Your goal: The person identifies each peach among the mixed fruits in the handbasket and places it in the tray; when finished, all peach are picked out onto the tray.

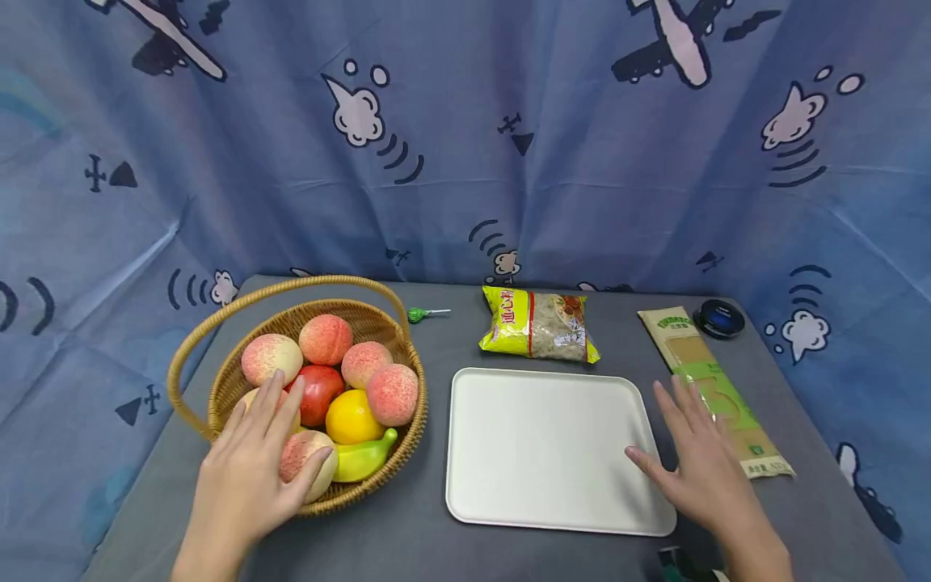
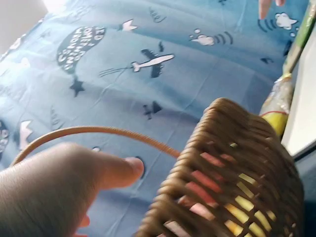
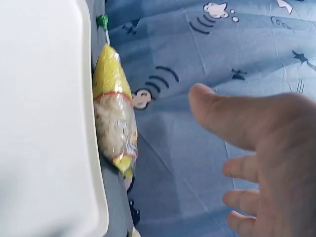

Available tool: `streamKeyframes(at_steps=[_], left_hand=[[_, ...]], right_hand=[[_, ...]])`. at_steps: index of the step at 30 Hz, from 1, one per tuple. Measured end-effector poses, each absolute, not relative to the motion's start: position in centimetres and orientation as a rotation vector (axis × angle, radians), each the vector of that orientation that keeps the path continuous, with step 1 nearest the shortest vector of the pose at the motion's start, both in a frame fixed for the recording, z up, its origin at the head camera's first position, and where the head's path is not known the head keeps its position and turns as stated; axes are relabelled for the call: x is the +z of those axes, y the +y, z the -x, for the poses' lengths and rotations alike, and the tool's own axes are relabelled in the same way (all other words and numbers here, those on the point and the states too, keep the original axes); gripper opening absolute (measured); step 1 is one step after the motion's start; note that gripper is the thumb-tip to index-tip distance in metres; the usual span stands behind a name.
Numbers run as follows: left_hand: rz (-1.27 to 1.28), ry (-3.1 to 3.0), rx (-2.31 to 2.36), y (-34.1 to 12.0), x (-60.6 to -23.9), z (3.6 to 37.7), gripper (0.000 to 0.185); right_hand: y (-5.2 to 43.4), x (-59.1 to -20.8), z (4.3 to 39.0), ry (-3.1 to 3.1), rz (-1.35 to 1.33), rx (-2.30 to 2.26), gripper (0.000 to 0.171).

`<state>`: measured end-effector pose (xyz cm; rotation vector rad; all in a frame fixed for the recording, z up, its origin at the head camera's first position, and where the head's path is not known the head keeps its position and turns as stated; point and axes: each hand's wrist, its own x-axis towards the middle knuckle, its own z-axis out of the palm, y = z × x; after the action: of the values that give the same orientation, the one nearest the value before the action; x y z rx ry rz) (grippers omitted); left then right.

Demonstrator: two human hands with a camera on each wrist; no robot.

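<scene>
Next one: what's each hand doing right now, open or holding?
Left hand: open, holding nothing, by the fruit basket.
Right hand: open, holding nothing, near the white tray.

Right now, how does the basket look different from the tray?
The basket is brown and woven, while the tray is pale and smooth. The basket is deep with rounded sides; the tray is shallow and shaped like a rectangle with rounded corners. The basket has a big arched handle, but the tray shows none. Both sit on the same grey table.
</scene>
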<state>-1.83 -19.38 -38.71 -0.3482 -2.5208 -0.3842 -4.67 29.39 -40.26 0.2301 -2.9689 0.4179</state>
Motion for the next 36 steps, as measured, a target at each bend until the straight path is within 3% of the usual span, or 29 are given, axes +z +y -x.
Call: streamKeyframes(at_steps=[9,12,21,29,36], left_hand=[[0.225,-2.455,-0.698,-21.9,-38.0,-1.2,0.071],[0.217,-2.422,-0.821,-22.8,-38.3,-2.2,0.075],[0.064,-2.371,-1.0,-25.6,-40.1,-4.0,0.067],[-0.056,-2.353,-1.137,-27.0,-41.6,-2.2,0.068],[0.219,-2.205,-1.364,-28.1,-43.9,0.5,0.061]], right_hand=[[25.2,-38.4,6.0,-2.854,-0.46,0.774,0.087],[23.3,-38.0,6.7,-2.808,-0.596,0.869,0.086],[16.4,-36.6,8.4,-2.729,-1.027,1.084,0.082],[10.4,-34.9,10.5,-2.651,-1.344,1.206,0.074],[5.0,-34.0,12.9,-2.568,-1.559,1.274,0.07]])
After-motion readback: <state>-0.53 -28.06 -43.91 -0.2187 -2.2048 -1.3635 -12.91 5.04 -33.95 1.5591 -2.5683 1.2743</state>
